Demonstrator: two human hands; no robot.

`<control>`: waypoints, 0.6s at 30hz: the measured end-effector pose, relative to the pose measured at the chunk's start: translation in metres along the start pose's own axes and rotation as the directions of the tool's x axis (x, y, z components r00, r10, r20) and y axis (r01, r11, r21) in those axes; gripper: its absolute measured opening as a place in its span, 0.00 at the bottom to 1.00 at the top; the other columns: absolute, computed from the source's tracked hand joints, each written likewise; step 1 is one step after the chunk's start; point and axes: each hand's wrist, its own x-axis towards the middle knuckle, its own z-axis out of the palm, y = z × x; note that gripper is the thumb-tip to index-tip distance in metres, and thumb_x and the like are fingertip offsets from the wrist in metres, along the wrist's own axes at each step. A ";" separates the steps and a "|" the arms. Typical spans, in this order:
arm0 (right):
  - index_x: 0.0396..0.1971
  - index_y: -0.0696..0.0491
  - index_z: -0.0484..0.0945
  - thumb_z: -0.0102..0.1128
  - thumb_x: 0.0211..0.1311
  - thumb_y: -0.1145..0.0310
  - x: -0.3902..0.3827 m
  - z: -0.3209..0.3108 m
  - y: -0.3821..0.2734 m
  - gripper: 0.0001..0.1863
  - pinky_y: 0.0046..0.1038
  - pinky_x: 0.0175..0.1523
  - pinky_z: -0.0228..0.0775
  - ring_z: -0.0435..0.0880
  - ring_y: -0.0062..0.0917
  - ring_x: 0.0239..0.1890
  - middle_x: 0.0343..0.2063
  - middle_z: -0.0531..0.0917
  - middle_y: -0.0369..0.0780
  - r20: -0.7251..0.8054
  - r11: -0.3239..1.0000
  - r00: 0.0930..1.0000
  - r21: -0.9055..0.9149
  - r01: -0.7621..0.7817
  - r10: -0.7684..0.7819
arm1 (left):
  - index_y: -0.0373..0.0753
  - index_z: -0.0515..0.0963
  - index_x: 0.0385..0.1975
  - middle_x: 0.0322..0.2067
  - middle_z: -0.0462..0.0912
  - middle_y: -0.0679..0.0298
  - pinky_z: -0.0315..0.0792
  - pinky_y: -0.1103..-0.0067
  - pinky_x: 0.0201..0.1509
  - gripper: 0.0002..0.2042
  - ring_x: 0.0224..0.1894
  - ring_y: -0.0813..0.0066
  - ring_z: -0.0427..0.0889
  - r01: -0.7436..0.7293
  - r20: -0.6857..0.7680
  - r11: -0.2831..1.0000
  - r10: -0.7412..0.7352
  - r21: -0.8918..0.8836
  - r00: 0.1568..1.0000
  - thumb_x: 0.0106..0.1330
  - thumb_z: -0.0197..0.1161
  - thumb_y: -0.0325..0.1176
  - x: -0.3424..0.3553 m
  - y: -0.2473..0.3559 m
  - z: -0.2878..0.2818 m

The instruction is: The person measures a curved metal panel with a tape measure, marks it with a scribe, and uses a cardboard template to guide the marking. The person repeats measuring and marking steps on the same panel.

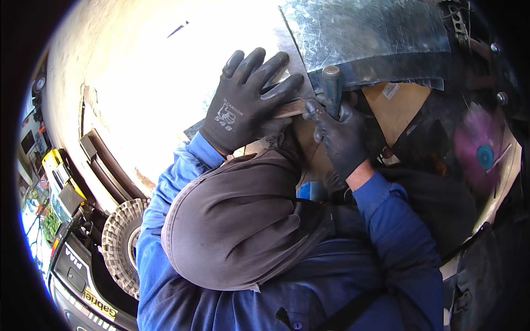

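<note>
My left hand, in a black glove, lies with its fingers spread over the overexposed surface beside a narrow grey metal strip. Next to its thumb is a flat brown strip. In my gloved right hand, the fingers are wrapped round a tool with a teal handle and a metal butt cap, held upright. Its shaft and tip are hidden, so its exact kind does not show. Just beyond the handle lies a scratched, shiny sheet of metal.
A small dark pointed object lies on the bright surface at upper left. Brown cardboard shows below the metal sheet. To the right is a purple disc with a teal centre. A knobbly tyre and a dark vehicle body stand at lower left.
</note>
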 end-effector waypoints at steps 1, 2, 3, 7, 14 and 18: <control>0.57 0.58 0.87 0.73 0.77 0.67 0.001 0.000 0.000 0.15 0.21 0.31 0.70 0.76 0.11 0.23 0.37 0.92 0.38 -0.003 0.999 1.000 -0.032 0.029 -0.029 | 0.56 0.81 0.73 0.76 0.75 0.53 0.63 0.41 0.79 0.42 0.74 0.39 0.73 0.000 -0.004 1.000 0.000 0.001 1.000 0.57 0.79 0.63 0.000 0.000 0.000; 0.54 0.57 0.87 0.73 0.77 0.68 0.001 0.000 0.001 0.13 0.20 0.30 0.68 0.75 0.09 0.24 0.36 0.91 0.35 -0.016 1.000 1.000 -0.012 -0.004 0.004 | 0.56 0.81 0.72 0.76 0.75 0.53 0.63 0.41 0.79 0.41 0.74 0.39 0.74 0.000 -0.007 1.000 0.000 0.005 1.000 0.57 0.79 0.63 0.001 0.000 0.001; 0.52 0.55 0.87 0.73 0.77 0.69 0.002 0.000 0.000 0.10 0.19 0.29 0.65 0.74 0.08 0.25 0.35 0.89 0.32 -0.026 0.999 0.999 -0.013 -0.034 0.034 | 0.56 0.81 0.72 0.76 0.75 0.53 0.64 0.41 0.78 0.41 0.74 0.39 0.74 0.004 -0.008 1.000 -0.004 0.013 1.000 0.57 0.79 0.63 0.000 0.000 0.001; 0.48 0.54 0.87 0.75 0.76 0.69 0.001 0.000 -0.004 0.08 0.19 0.27 0.62 0.72 0.06 0.24 0.34 0.89 0.31 -0.033 0.998 0.998 -0.021 -0.053 0.052 | 0.56 0.79 0.74 0.77 0.74 0.55 0.63 0.42 0.79 0.44 0.75 0.41 0.73 -0.032 -0.018 0.999 0.033 0.031 0.999 0.55 0.80 0.63 -0.001 -0.003 0.003; 0.53 0.58 0.86 0.75 0.76 0.67 -0.001 0.003 -0.010 0.14 0.21 0.30 0.68 0.76 0.11 0.24 0.35 0.91 0.37 -0.043 0.994 0.999 -0.098 -0.038 0.034 | 0.58 0.77 0.76 0.79 0.72 0.59 0.59 0.43 0.82 0.49 0.77 0.42 0.70 -0.027 -0.007 0.999 0.028 0.025 1.000 0.48 0.82 0.63 -0.002 -0.003 0.006; 0.48 0.55 0.88 0.77 0.74 0.66 0.000 0.003 -0.006 0.10 0.20 0.26 0.64 0.71 0.09 0.21 0.32 0.90 0.34 -0.051 0.999 0.999 -0.050 0.009 -0.011 | 0.58 0.76 0.76 0.79 0.72 0.59 0.59 0.43 0.82 0.50 0.77 0.43 0.70 -0.039 -0.023 0.999 0.040 0.027 0.999 0.47 0.83 0.63 -0.002 -0.004 0.007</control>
